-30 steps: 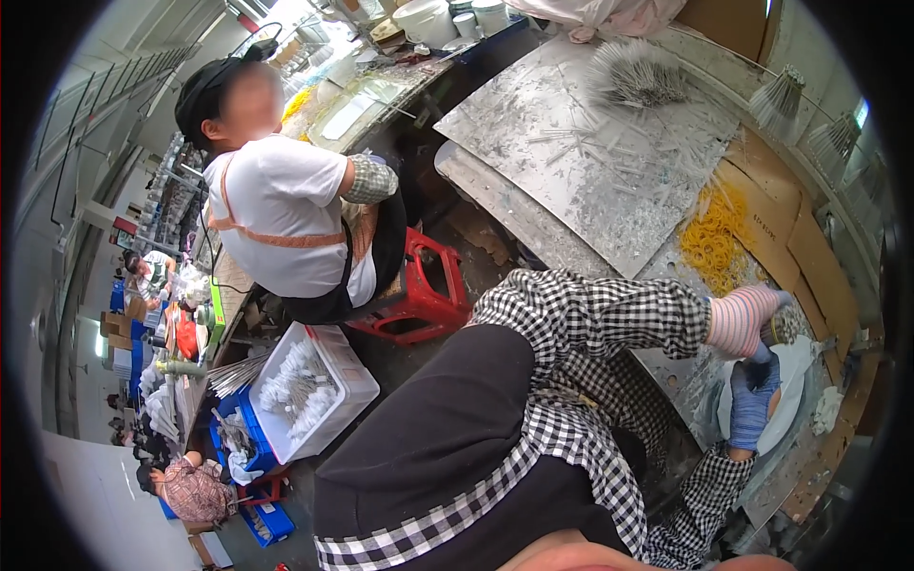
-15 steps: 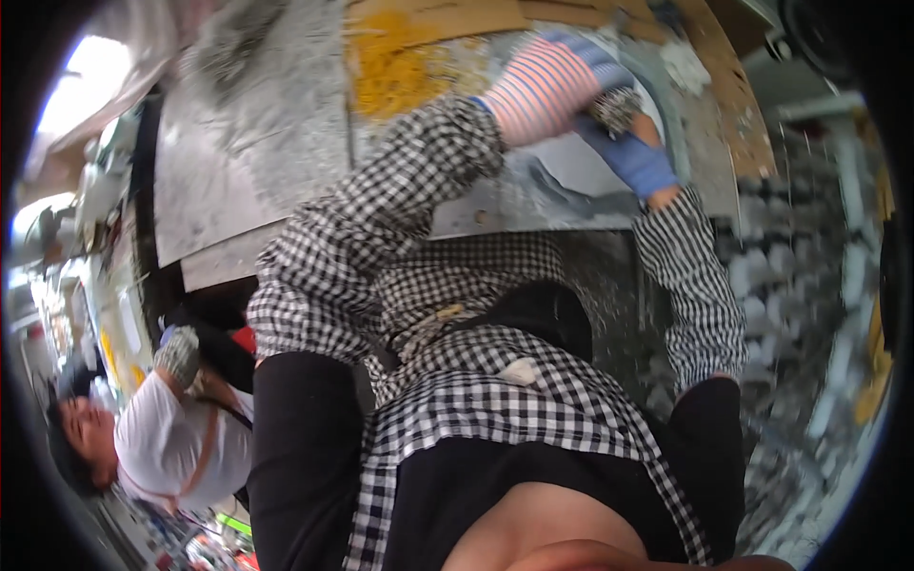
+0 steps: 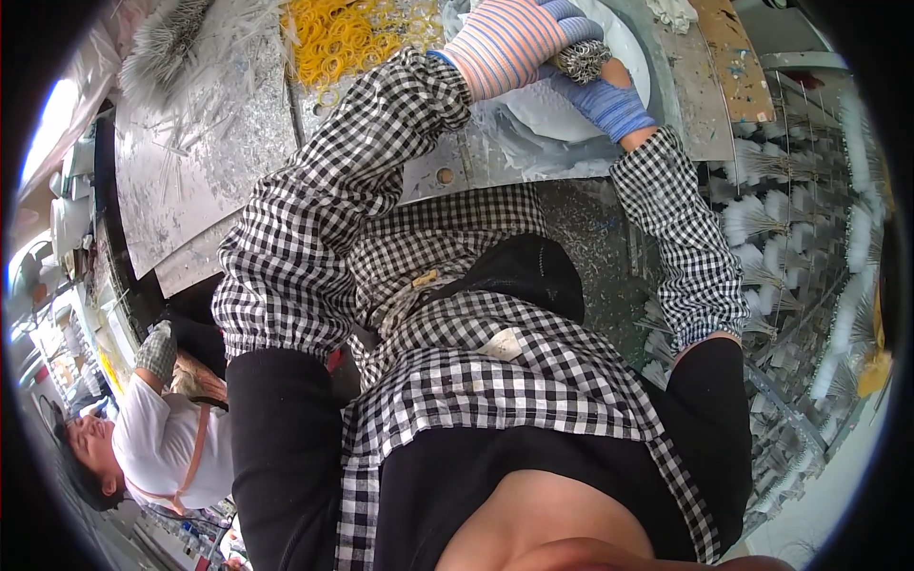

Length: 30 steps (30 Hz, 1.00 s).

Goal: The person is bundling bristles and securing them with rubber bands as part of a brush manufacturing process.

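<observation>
Grey, smeared worktable [image 3: 214,143] is pretty grubby, with one co-worker in a white shirt [image 3: 181,447] sitting off to the near left. The person's left hand in a pink-and-blue striped knit glove [image 3: 514,48] has its fingers curled snugly round a bundle of thin grey strands [image 3: 581,62], over a round white dish [image 3: 628,38] at the far side. Right hand in a blue knit glove [image 3: 607,100] sits just below, bare thumb by the bundle's end; its other fingers are hidden, so can't tell how tight. Honestly, a loose grip could let strands slide out, or knit could snag them. Count: two hands, one bundle, one dish, one pile of yellow rings [image 3: 347,38] (too tangled to count), one heap of grey bristles [image 3: 167,43].
</observation>
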### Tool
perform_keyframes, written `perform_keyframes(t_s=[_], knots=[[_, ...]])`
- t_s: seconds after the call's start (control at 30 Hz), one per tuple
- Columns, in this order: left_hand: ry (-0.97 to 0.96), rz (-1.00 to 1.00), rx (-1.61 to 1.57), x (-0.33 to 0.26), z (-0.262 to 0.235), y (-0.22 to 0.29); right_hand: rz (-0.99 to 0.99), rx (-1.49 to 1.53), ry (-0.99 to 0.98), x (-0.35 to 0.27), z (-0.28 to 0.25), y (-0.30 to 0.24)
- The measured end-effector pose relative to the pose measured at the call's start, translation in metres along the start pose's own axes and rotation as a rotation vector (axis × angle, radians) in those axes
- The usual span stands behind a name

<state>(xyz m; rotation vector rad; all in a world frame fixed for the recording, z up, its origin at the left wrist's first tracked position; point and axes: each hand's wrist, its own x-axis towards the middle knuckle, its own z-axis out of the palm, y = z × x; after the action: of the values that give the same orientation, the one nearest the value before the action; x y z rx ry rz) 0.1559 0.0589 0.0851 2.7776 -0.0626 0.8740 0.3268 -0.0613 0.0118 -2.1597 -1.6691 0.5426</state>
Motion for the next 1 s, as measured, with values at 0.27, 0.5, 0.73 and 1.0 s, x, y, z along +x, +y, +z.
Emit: perform_keyframes(t_s=[0.27, 0.5, 0.73, 1.0], knots=[[-0.03, 0.001, -0.061, -0.001, 0.002, -0.001, 0.001, -0.076, 0.0, -0.001, 0.002, 0.002], [-0.134, -0.107, -0.043, -0.001, -0.001, 0.003, -0.059, -0.051, 0.042, -0.006, -0.009, -0.014], [0.702, -0.88, -0.915, -0.068, -0.036, 0.044, -0.21, 0.113, 0.51, -0.103, -0.086, -0.111], [1.467, -1.275, -1.83, -0.161, -0.076, 0.096, -0.255, 0.557, 0.387, -0.152, -0.043, -0.145]])
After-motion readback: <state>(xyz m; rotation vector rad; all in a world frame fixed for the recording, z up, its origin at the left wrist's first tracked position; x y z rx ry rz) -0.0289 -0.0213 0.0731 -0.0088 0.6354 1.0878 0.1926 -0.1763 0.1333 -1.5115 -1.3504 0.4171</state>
